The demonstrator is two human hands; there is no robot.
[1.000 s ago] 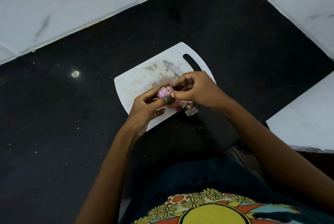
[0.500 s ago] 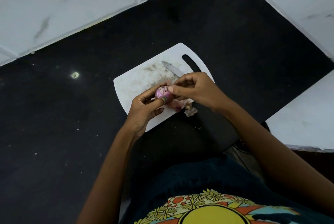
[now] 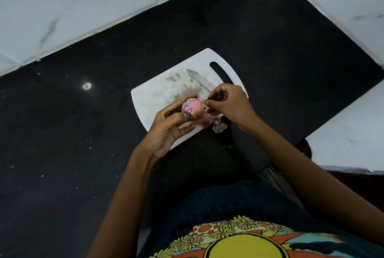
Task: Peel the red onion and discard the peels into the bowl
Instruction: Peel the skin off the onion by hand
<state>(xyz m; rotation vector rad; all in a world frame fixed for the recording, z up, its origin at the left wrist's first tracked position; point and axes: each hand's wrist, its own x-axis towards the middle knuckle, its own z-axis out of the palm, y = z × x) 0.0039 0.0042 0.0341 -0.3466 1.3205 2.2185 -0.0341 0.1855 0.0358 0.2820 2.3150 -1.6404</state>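
A small red onion [image 3: 192, 108], purple-pink and partly bare, sits in my left hand [image 3: 170, 131] over the near edge of a white cutting board [image 3: 158, 99]. Thumb and fingers of that hand wrap it from the left. My right hand [image 3: 228, 102] is just right of the onion, thumb and forefinger pinched on a thin strip of peel at its side. Loose peels [image 3: 207, 121] lie on the board under both hands, and one scrap [image 3: 219, 127] lies just off the board's edge. No bowl is in view.
A knife blade [image 3: 199, 80] lies on the far part of the board, its handle end hidden by my right hand. The board rests on a black counter [image 3: 72, 133] bounded by white marble-look walls [image 3: 72, 8]. A white ledge [image 3: 349, 128] stands at the right.
My right hand has pulled slightly to the right, away from the onion, drawing a bit of peel. More of the onion's bare surface shows. My left hand keeps its hold.
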